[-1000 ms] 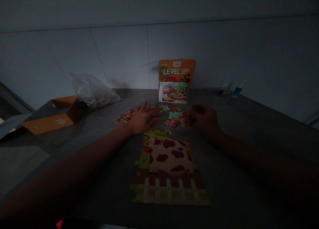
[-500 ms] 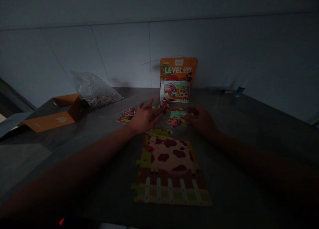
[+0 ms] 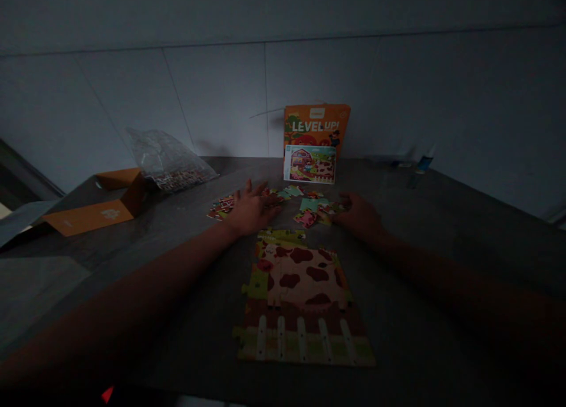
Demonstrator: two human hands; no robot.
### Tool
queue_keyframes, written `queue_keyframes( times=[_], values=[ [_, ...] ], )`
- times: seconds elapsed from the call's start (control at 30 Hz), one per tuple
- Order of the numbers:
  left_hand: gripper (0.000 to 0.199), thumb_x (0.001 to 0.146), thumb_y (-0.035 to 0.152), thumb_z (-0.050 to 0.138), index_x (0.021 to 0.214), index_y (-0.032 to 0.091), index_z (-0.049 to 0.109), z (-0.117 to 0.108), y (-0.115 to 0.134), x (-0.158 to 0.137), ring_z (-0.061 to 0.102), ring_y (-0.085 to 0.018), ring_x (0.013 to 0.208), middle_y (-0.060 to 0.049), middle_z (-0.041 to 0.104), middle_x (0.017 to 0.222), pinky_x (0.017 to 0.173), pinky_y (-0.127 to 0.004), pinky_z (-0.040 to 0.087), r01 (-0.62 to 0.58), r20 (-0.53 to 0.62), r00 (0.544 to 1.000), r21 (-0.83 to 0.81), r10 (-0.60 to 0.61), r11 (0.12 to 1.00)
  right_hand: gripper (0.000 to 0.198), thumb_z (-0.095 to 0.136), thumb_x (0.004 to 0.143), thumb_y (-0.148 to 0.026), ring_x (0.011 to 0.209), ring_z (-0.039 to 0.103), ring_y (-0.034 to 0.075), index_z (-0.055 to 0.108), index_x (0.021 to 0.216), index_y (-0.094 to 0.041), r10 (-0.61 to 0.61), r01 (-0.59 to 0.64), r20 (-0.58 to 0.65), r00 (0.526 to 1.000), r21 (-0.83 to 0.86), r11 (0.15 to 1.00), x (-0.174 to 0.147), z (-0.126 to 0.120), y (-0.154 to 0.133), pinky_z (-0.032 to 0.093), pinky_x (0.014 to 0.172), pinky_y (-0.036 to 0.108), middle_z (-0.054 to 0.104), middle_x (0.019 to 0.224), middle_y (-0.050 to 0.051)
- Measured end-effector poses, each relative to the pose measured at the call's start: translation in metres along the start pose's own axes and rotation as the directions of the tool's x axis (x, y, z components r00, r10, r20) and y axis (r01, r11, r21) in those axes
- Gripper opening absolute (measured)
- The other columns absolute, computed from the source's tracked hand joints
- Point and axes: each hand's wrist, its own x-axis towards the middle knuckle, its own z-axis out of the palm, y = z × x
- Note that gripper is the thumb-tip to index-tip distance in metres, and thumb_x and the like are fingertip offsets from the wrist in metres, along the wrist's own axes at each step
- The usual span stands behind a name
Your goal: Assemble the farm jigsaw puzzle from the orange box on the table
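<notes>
My left hand [image 3: 252,211] lies with fingers spread over loose puzzle pieces [image 3: 221,207] left of centre, hiding some of them. At the right edge of the scatter, my right hand [image 3: 361,216] has its thumb and fingers bent around a puzzle piece [image 3: 333,207]; the dim light blurs the contact. Pink and green pieces [image 3: 306,218] lie just left of that hand. Nearer to me is a joined puzzle section [image 3: 305,295] showing a brown-spotted cow above a white fence. A green strip of pieces [image 3: 283,237] lies along its far edge.
Against the wall stands an orange puzzle box [image 3: 318,115], with a farm picture card [image 3: 312,165] leaning on it. An open orange box part [image 3: 88,217] and a clear plastic bag of pieces [image 3: 172,165] are at left. A small blue-labelled bottle [image 3: 424,162] stands far right.
My left hand has drawn back slightly to the left, uncovering teal and red pieces near the middle. My right hand has shifted only slightly.
</notes>
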Motion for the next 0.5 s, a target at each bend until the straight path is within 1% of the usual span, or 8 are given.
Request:
queue_keyframes(
  times=[0.07, 0.13, 0.2, 0.23, 0.3, 0.37, 0.43, 0.5],
  values=[
    [0.04, 0.096, 0.042, 0.045, 0.132, 0.031, 0.058, -0.002, 0.004, -0.002, 0.01, -0.043, 0.145, -0.005, 0.041, 0.152, 0.106, -0.073, 0.016, -0.204, 0.014, 0.979, -0.058, 0.205, 0.977, 0.067, 0.078, 0.059, -0.037, 0.094, 0.066, 0.032, 0.059, 0.121, -0.023, 0.039, -0.038, -0.029, 0.999, 0.042, 0.998, 0.003, 0.002, 0.003, 0.052, 0.08, 0.046, 0.07, 0.102, 0.011],
    [0.04, 0.099, 0.04, 0.041, 0.135, 0.032, 0.055, -0.002, 0.009, -0.003, 0.007, -0.036, 0.147, -0.002, 0.046, 0.148, 0.111, -0.068, 0.009, -0.413, 0.067, 0.904, -0.126, 0.423, 0.902, 0.074, 0.081, 0.055, -0.037, 0.094, 0.066, 0.033, 0.057, 0.124, -0.022, 0.061, -0.058, -0.038, 0.997, 0.078, 0.995, 0.003, 0.003, 0.002, 0.052, 0.08, 0.047, 0.069, 0.102, 0.011],
    [0.04, 0.1, 0.039, 0.037, 0.135, 0.031, 0.055, -0.001, 0.014, -0.005, 0.007, -0.032, 0.148, -0.001, 0.047, 0.147, 0.114, -0.064, 0.005, -0.518, 0.135, 0.828, -0.19, 0.545, 0.834, 0.082, 0.082, 0.052, -0.037, 0.096, 0.065, 0.034, 0.054, 0.127, -0.02, 0.041, -0.036, -0.036, 0.999, 0.129, 0.991, 0.001, 0.003, -0.002, 0.052, 0.08, 0.049, 0.067, 0.105, 0.013],
    [0.04, 0.101, 0.039, 0.035, 0.134, 0.031, 0.055, -0.001, 0.016, -0.006, 0.01, -0.031, 0.148, 0.0, 0.047, 0.147, 0.115, -0.062, 0.004, -0.53, 0.161, 0.809, -0.213, 0.565, 0.821, 0.084, 0.082, 0.052, -0.038, 0.097, 0.064, 0.034, 0.052, 0.128, -0.019, 0.004, 0.003, -0.04, 0.999, 0.167, 0.986, -0.002, 0.002, -0.005, 0.053, 0.08, 0.049, 0.066, 0.107, 0.013],
    [0.041, 0.102, 0.039, 0.031, 0.134, 0.029, 0.055, -0.001, 0.019, -0.007, 0.018, -0.03, 0.147, 0.0, 0.047, 0.147, 0.117, -0.059, 0.004, -0.512, 0.184, 0.813, -0.227, 0.553, 0.829, 0.085, 0.08, 0.055, -0.039, 0.098, 0.063, 0.032, 0.048, 0.131, -0.019, -0.12, 0.132, -0.065, 0.991, 0.244, 0.961, -0.007, 0.001, -0.011, 0.054, 0.081, 0.047, 0.063, 0.113, 0.014],
    [0.042, 0.102, 0.04, 0.03, 0.133, 0.029, 0.057, -0.001, 0.02, -0.007, 0.022, -0.03, 0.145, 0.0, 0.047, 0.147, 0.117, -0.06, 0.003, -0.474, 0.177, 0.843, -0.198, 0.507, 0.858, 0.081, 0.077, 0.061, -0.038, 0.101, 0.061, 0.031, 0.045, 0.134, -0.02, -0.265, 0.281, -0.092, 0.96, 0.292, 0.914, -0.013, 0.0, -0.017, 0.054, 0.082, 0.046, 0.059, 0.117, 0.014],
    [0.043, 0.102, 0.043, 0.03, 0.13, 0.029, 0.058, -0.001, 0.02, -0.007, 0.021, -0.033, 0.145, -0.001, 0.05, 0.145, 0.114, -0.065, 0.003, -0.429, 0.166, 0.879, -0.136, 0.448, 0.893, 0.075, 0.074, 0.067, -0.034, 0.106, 0.059, 0.03, 0.043, 0.135, -0.022, -0.403, 0.416, -0.107, 0.909, 0.31, 0.855, -0.019, -0.002, -0.023, 0.052, 0.087, 0.046, 0.057, 0.121, 0.013],
    [0.043, 0.101, 0.044, 0.032, 0.132, 0.026, 0.056, -0.001, 0.019, -0.007, 0.021, -0.034, 0.145, -0.005, 0.051, 0.144, 0.112, -0.068, 0.006, -0.377, 0.112, 0.917, -0.081, 0.384, 0.923, 0.069, 0.071, 0.072, -0.029, 0.112, 0.056, 0.03, 0.042, 0.134, -0.024, -0.535, 0.539, -0.108, 0.838, 0.315, 0.781, -0.025, -0.004, -0.027, 0.05, 0.092, 0.047, 0.054, 0.125, 0.013]
  ],
)
